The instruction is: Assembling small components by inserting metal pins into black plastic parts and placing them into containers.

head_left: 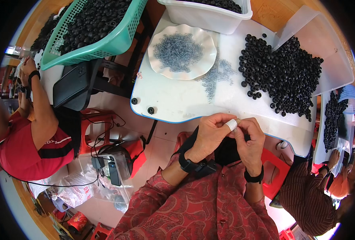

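Note:
My left hand [211, 133] and my right hand [250, 141] meet at the front edge of the white table [167, 100], fingertips pinched together. A white wrap [231, 125] covers the left thumb tip. Whatever lies between the fingers is too small or hidden to make out. Beyond the hands, a heap of small black ring-shaped parts [283, 78] spills from a tipped clear plastic bin [331, 50]. A cream plate with a wavy rim [161, 69] bears many tiny translucent pieces [177, 51], and more of these pieces [216, 78] are strewn beside it.
Two black parts [150, 110] sit near the table's left edge. A white tub [205, 17] stands at the back; a green basket [119, 44] of black parts is at the far left. People work on the left [37, 148] and right [309, 200]. Red stools [273, 172] flank me.

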Demonstrator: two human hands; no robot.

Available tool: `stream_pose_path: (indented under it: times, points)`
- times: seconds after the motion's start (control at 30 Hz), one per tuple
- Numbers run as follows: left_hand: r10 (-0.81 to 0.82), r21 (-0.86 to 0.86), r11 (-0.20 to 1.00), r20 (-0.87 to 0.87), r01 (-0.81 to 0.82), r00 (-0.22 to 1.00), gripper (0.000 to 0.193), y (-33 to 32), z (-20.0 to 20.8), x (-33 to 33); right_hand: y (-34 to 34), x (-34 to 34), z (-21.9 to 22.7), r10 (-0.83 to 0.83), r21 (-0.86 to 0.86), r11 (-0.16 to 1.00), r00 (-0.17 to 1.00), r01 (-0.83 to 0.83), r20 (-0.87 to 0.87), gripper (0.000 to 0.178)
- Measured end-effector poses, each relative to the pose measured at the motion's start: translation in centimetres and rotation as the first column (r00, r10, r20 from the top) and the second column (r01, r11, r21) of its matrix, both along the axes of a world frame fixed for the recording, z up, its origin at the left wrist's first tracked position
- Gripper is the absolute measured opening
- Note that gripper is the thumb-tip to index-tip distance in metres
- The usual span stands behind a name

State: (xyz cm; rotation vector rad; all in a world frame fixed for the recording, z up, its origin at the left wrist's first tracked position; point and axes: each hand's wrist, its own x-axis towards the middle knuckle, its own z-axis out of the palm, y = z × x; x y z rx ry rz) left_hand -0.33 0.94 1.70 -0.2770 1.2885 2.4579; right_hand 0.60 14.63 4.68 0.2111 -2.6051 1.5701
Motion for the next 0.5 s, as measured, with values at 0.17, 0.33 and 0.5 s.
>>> stream_pose_path:
  times: [0.17, 0.33, 0.5]
  points:
    - [-0.014, -0.094, 0.996, -0.074, 0.007, 0.997, 0.021, 0.02, -0.29, 0.15, -0.11, 0.17, 0.17, -0.004, -0.035, 0.999, 1.0, 0.005, 0.024, 0.011]
    - [-0.021, -0.097, 0.995, -0.096, 0.012, 0.995, 0.021, -0.07, -0.73, 0.13, -0.19, 0.11, 0.36, -0.009, -0.129, 0.991, 0.997, 0.018, 0.073, 0.011]
    - [-0.021, -0.106, 0.994, -0.105, 0.01, 0.994, 0.022, -0.01, -0.65, 0.05, -0.11, 0.21, 0.0, -0.038, -0.096, 0.995, 0.999, 0.041, 0.028, 0.014]
